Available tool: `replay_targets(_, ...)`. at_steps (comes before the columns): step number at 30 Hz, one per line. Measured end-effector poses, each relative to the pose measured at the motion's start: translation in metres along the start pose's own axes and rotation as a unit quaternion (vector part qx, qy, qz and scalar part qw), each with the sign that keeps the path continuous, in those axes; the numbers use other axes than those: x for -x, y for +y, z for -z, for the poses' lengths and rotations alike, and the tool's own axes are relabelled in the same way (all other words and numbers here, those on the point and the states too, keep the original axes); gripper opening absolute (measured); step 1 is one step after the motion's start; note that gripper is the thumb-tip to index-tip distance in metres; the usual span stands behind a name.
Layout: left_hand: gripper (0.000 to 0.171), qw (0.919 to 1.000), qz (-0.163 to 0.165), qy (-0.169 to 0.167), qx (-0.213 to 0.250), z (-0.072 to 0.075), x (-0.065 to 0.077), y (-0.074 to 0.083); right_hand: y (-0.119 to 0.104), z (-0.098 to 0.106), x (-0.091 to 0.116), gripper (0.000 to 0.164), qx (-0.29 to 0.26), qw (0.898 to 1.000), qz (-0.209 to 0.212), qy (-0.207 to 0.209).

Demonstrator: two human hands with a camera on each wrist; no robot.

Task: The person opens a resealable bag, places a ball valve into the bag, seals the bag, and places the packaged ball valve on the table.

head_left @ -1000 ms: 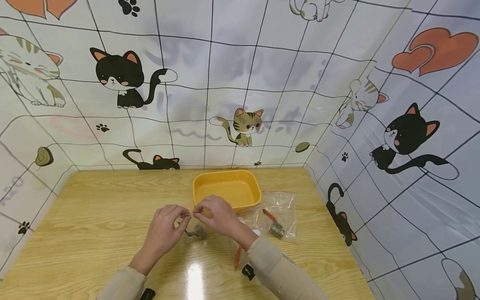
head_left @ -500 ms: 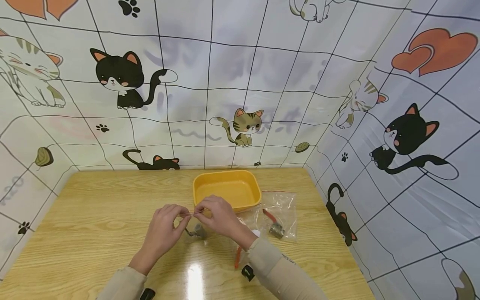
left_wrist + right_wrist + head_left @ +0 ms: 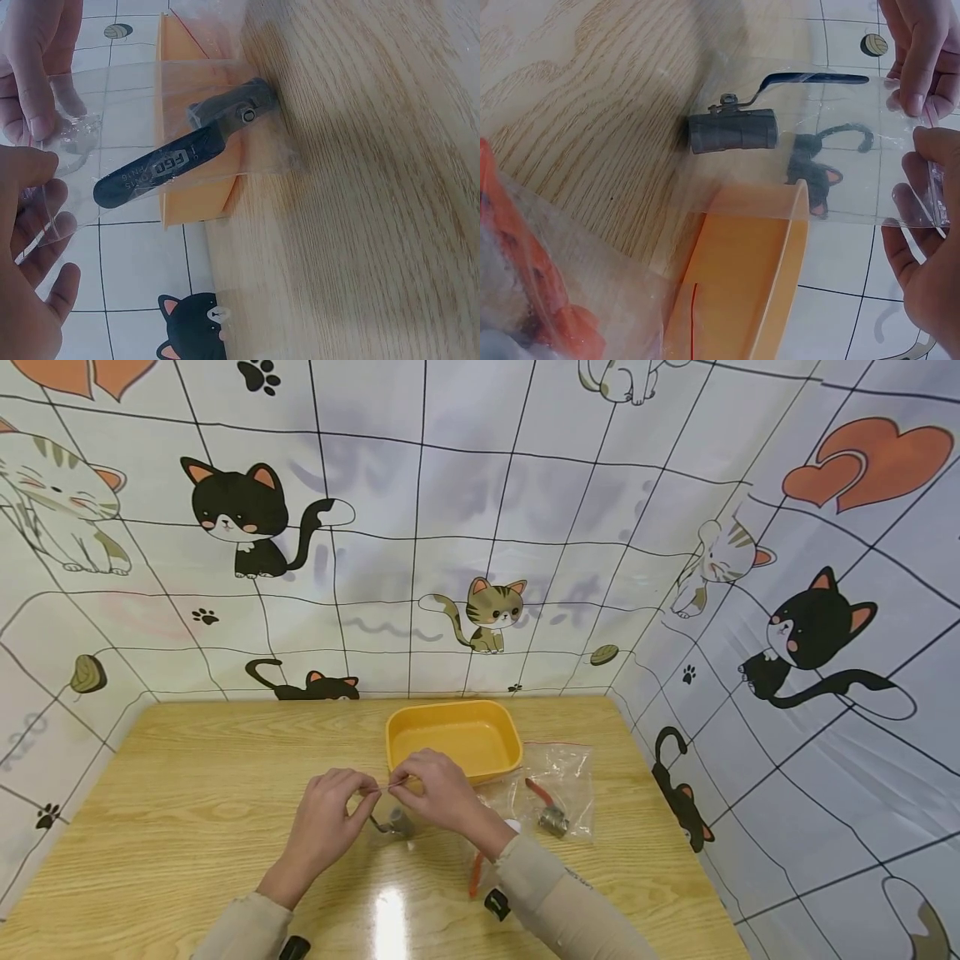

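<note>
A clear zip bag (image 3: 735,180) hangs upright between both hands, its zip edge at the top. Inside, near the bottom, lies a grey metal ball valve (image 3: 735,131) with a dark lever handle (image 3: 161,169). My left hand (image 3: 326,818) pinches one side of the bag's top edge between thumb and fingers. On the other side, my right hand (image 3: 438,789) pinches the same edge, its fingertips close to the left ones. In the head view the valve (image 3: 399,822) shows just below the hands, low over the wooden table (image 3: 225,793). Whether the zip is fully sealed is hard to tell.
Behind the hands stands a yellow tray (image 3: 457,735). To the right lies another clear bag with a red-handled valve (image 3: 553,820). An orange handle (image 3: 476,872) shows partly under the right forearm. A cat-print sheet (image 3: 375,568) covers the walls round the table.
</note>
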State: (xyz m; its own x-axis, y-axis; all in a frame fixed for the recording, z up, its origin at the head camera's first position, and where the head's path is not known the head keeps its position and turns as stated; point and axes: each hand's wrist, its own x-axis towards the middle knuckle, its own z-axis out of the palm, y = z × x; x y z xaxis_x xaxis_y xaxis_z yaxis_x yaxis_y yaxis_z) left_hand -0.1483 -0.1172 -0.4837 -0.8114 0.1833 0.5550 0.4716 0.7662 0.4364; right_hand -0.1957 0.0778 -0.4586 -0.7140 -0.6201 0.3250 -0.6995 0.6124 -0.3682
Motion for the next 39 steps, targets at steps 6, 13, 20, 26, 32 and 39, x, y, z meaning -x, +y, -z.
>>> replay_targets(6,0.013,0.9999,-0.013,0.006,-0.004,0.0004,0.0000,0.0013,-0.0004,0.0006,-0.0007,0.009,-0.013,1.000,0.009,-0.005)
replay_targets(13,0.011,0.9999,0.007,-0.011,0.001,0.0015,0.0001,0.0007,-0.0024,0.0004,-0.0011,0.007,-0.005,1.000,0.015,-0.007)
replay_targets(20,0.011,0.9998,0.011,-0.013,0.006,0.0019,0.0000,-0.0025,-0.0011,0.0001,-0.0011,0.005,0.003,1.000,0.017,0.002)
replay_targets(26,0.011,0.9999,0.005,-0.010,0.005,0.0026,0.0011,-0.0016,-0.0008,-0.0006,-0.0018,0.008,-0.009,1.000,0.016,0.003)
replay_targets(32,0.010,0.9999,-0.012,-0.004,0.006,0.0023,-0.0002,0.0008,-0.0017,-0.0018,-0.0025,0.010,0.002,1.000,0.026,0.003)
replay_targets(39,0.011,1.0000,0.001,-0.003,-0.001,0.0018,-0.0003,-0.0005,-0.0018,-0.0028,-0.0025,0.007,0.018,0.999,0.037,0.030)
